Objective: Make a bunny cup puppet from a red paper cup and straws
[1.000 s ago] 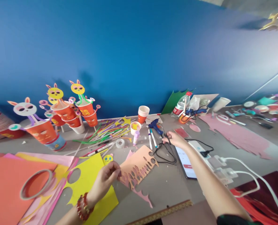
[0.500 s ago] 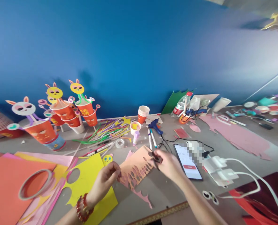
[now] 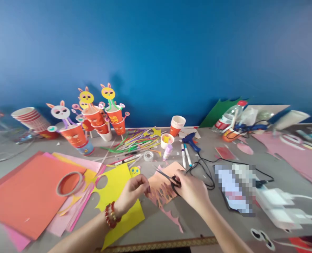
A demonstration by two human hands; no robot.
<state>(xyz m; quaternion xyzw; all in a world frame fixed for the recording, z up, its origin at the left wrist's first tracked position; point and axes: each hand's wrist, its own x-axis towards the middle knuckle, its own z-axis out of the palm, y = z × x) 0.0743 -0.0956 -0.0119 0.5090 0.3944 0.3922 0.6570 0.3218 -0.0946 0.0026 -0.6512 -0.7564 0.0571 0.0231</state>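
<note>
My right hand [image 3: 191,186] grips a pair of black-handled scissors [image 3: 163,173], whose blades are spread and point left toward my left hand. Below the blades lies a peach paper sheet [image 3: 169,167] with many petal-shaped holes along its near part. My left hand [image 3: 135,191], with a red bead bracelet on its wrist, has thumb and fingers pinched together at the sheet's left edge. What sits between those fingertips is too small to make out. A jagged pink paper scrap [image 3: 174,218] trails below the sheet. Under my left wrist is yellow paper [image 3: 116,179] with round cut-outs.
Decorated orange cups [image 3: 73,135] with paper rabbit heads stand at the back left. A tape roll [image 3: 70,183] rests on orange paper [image 3: 26,189]. Behind the sheet are markers [image 3: 183,156] and a blue glue gun [image 3: 190,140]. A phone [image 3: 232,189] and power strip [image 3: 273,207] lie right.
The view has turned left, so the table's things appear farther right. My right hand has turned the scissors, and their spread blades now show over the peach sheet. My left hand stays pinched.
</note>
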